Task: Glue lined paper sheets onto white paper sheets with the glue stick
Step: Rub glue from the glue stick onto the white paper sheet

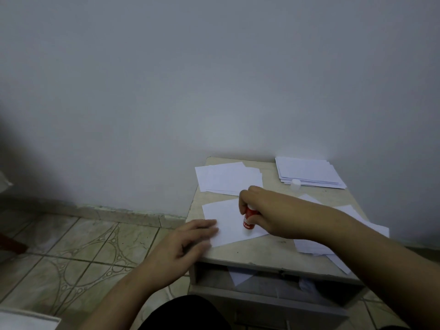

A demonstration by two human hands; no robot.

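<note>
Gripping the red glue stick [247,216] with our right hand [264,214], fingers curled round its upper part, stick tilted over the white sheet [228,217] at the middle of the small table [257,251]. Our left hand [183,246] lies flat, fingers straight, pressing the sheet's near-left corner. White cap [295,184] stands beside the far-right paper stack [309,172]. Another paper pile [226,178] sits far-left, loose sheets [316,246] under our right forearm.
</note>
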